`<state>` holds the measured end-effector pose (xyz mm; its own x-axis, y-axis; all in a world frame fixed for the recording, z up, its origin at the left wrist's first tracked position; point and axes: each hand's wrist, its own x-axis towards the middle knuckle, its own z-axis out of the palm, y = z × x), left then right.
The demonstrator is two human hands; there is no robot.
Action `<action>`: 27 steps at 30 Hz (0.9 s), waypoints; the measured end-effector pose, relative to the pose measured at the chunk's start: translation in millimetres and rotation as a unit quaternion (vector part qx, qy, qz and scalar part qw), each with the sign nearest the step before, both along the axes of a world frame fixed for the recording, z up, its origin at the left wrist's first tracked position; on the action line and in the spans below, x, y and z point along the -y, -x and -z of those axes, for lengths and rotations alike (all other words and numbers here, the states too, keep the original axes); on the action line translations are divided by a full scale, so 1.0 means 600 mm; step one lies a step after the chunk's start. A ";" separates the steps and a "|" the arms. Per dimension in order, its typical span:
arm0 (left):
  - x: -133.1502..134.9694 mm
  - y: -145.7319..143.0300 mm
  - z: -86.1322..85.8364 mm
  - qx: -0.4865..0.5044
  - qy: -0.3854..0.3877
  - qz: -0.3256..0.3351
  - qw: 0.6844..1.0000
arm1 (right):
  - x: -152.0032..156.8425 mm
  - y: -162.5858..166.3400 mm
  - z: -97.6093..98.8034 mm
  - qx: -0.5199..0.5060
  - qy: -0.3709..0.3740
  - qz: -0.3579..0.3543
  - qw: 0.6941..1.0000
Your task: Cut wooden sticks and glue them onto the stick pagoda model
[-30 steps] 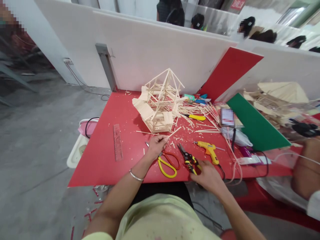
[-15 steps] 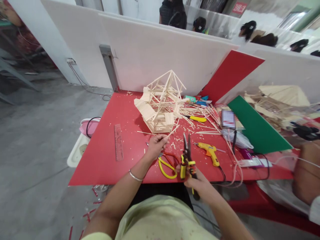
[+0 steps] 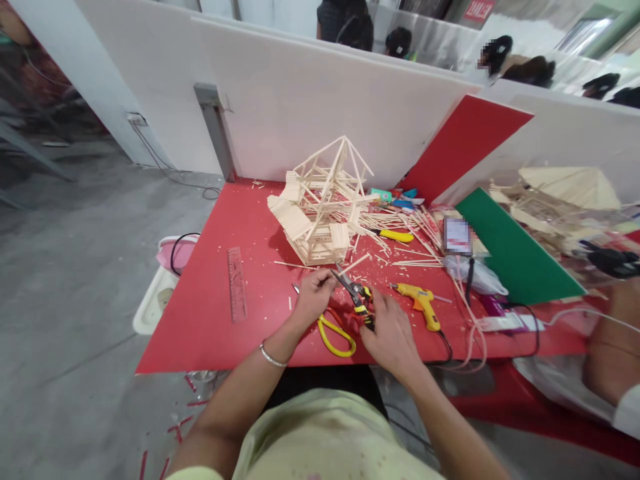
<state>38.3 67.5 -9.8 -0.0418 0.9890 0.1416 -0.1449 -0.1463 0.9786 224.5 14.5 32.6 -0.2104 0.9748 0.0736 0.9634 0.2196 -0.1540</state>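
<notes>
My left hand [image 3: 314,295] pinches a thin wooden stick [image 3: 357,265] that points up and to the right over the red tabletop. In my right hand [image 3: 393,335] is a pair of snips [image 3: 353,290] with black and yellow handles. Their blades lie at the stick, close to my left fingertips; whether they touch it I cannot tell. Just beyond my hands stands a house-like frame model [image 3: 332,230] of pale sticks, with slatted panels and a pointed roof frame. Scissors [image 3: 338,350] with red and yellow handles lie beneath my hands.
A yellow glue gun [image 3: 421,305] lies right of my hands, its cord trailing forward. A clear ruler [image 3: 237,285] is on the left. Loose sticks [image 3: 417,262], a yellow-handled knife [image 3: 397,236] and a green board [image 3: 520,247] lie further right. A white partition [image 3: 310,93] backs the table [image 3: 195,320].
My right hand has tilted the snips from upright to leftward and brought their blades to the stick. The stick's free end has shifted slightly right. My left hand has barely moved.
</notes>
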 end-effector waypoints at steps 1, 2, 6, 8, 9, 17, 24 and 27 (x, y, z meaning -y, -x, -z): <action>0.000 0.000 0.000 -0.011 -0.004 -0.003 1.000 | -0.002 0.001 0.002 0.006 -0.003 0.000 1.000; 0.001 0.001 -0.001 -0.023 -0.008 -0.007 1.000 | -0.004 0.001 0.004 0.011 -0.005 0.000 1.000; 0.001 0.002 -0.003 -0.079 -0.033 -0.021 0.996 | -0.009 0.001 0.006 0.021 -0.006 -0.004 1.000; 0.001 0.002 -0.005 -0.099 -0.050 -0.023 0.994 | -0.011 0.003 0.003 0.027 -0.001 -0.002 1.000; 0.001 0.002 -0.005 -0.105 -0.057 -0.024 0.993 | -0.011 0.004 0.002 0.031 0.001 0.000 1.000; 0.008 -0.002 -0.007 -0.146 -0.088 -0.018 0.985 | -0.019 -0.008 0.021 -0.019 -0.002 -0.006 1.000; 0.014 -0.007 -0.007 -0.127 -0.046 0.016 0.991 | -0.021 -0.028 0.039 -0.056 0.009 -0.016 0.998; 0.014 -0.006 -0.012 -0.027 0.044 0.104 0.993 | -0.021 -0.042 0.046 -0.093 0.024 -0.056 0.994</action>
